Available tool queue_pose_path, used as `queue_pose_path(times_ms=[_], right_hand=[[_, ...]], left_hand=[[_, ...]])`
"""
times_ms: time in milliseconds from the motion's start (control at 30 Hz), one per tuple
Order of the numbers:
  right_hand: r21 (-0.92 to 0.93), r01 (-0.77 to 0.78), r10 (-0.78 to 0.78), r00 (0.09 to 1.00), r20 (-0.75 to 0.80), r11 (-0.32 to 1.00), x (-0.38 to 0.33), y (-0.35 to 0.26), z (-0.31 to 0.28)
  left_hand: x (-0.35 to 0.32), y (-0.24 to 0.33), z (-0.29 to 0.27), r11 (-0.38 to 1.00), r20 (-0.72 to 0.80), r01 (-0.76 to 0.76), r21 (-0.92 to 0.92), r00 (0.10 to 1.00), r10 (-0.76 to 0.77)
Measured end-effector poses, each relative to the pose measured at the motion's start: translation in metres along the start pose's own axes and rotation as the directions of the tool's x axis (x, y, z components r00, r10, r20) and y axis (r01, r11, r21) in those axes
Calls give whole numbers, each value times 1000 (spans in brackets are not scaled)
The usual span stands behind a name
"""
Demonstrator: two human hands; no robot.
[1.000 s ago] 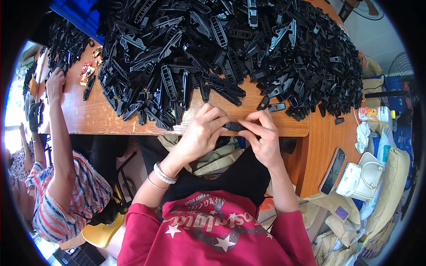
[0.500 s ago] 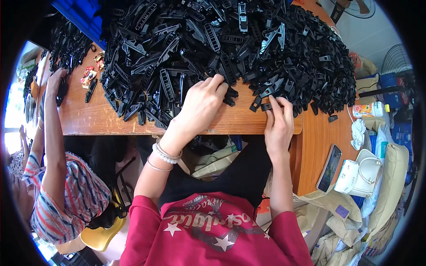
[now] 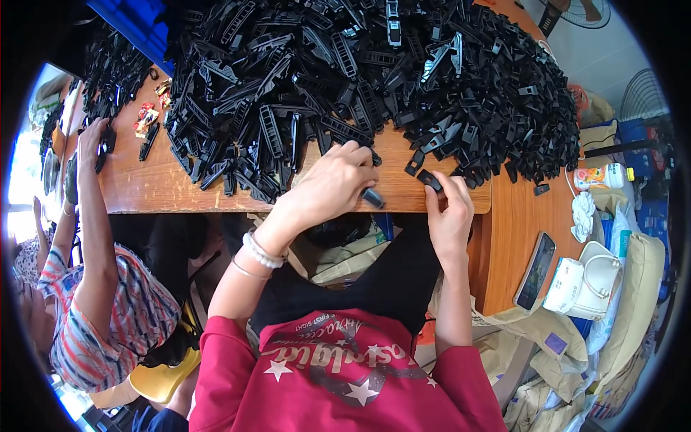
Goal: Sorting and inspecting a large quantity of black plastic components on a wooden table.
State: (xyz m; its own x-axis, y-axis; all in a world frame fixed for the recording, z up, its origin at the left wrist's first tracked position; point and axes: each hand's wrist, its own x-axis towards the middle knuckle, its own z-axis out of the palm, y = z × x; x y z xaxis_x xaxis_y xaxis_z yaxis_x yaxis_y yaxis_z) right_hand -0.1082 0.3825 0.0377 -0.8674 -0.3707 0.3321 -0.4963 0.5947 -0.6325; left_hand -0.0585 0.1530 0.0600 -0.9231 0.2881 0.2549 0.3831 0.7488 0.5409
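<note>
My left hand [image 3: 332, 183] is closed over the wooden table's front part, its fingers wrapped round a black plastic part [image 3: 372, 197]. Only the end of that part sticks out below the fingers; the rest is hidden in the grip. To its right, my right hand [image 3: 451, 216] pinches a small black plastic clip [image 3: 430, 180] between thumb and fingers. The two pieces are apart. Beyond my left hand spreads a large heap of long, ladder-patterned black plastic parts [image 3: 270, 133]. A heap of small black clips [image 3: 497, 108] lies past my right hand, with one loose clip [image 3: 414, 163] at its near edge.
A blue bin [image 3: 133, 29] stands at the far left, near red and gold wrappers [image 3: 146, 119]. Beside me on the left, a person in a striped top [image 3: 137, 309] handles black parts. On the right lie a phone [image 3: 535, 270], a white bag [image 3: 597, 277] and a bottle [image 3: 603, 176].
My left hand has shifted slightly right from the heap's edge, and the end of a black part now shows below it. My right hand has drawn its clip slightly nearer and tilted it.
</note>
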Motion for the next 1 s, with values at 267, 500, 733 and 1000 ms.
queue_pose_path(times_ms=[267,500,733,1000], right_hand=[[358,15,-40,997,63,934,-12,-29,4],[451,-41,-4,995,98,891,-18,-38,16],[285,50,-88,989,121,957,-19,-40,24],[204,152,-185,970,155,967,-4,-46,34]], left_hand=[[-40,11,13,998,-333,16,56,943,4],[-44,5,22,996,-363,79,-33,928,-85],[-42,11,29,982,-429,180,-50,884,-184],[-50,15,32,986,-323,168,-13,932,-164]])
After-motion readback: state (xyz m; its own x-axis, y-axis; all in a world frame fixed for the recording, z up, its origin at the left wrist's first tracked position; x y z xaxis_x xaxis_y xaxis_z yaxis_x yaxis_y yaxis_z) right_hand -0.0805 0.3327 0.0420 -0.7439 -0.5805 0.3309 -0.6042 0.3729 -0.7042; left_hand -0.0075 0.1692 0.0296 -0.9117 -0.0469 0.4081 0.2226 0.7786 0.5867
